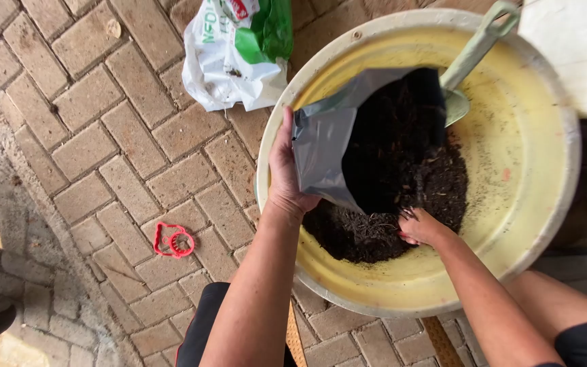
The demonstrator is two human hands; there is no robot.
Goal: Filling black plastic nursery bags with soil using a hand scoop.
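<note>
A wide yellow basin (524, 177) sits on the brick paving with a heap of dark soil (402, 197) in it. My left hand (283, 173) grips the edge of a grey plastic bag (327, 136) that is held open over the soil, dark inside. My right hand (421, 228) is pressed into the soil at the bag's mouth, its fingers buried in the dark crumbs. A pale green trowel (470, 58) leans on the far side of the basin, with its blade next to the bag.
A white and green plastic sack (236, 51) lies on the bricks behind the basin. A small red plastic ring piece (173, 240) lies on the paving at the left. A white slab (575, 47) overlaps the basin's upper right rim.
</note>
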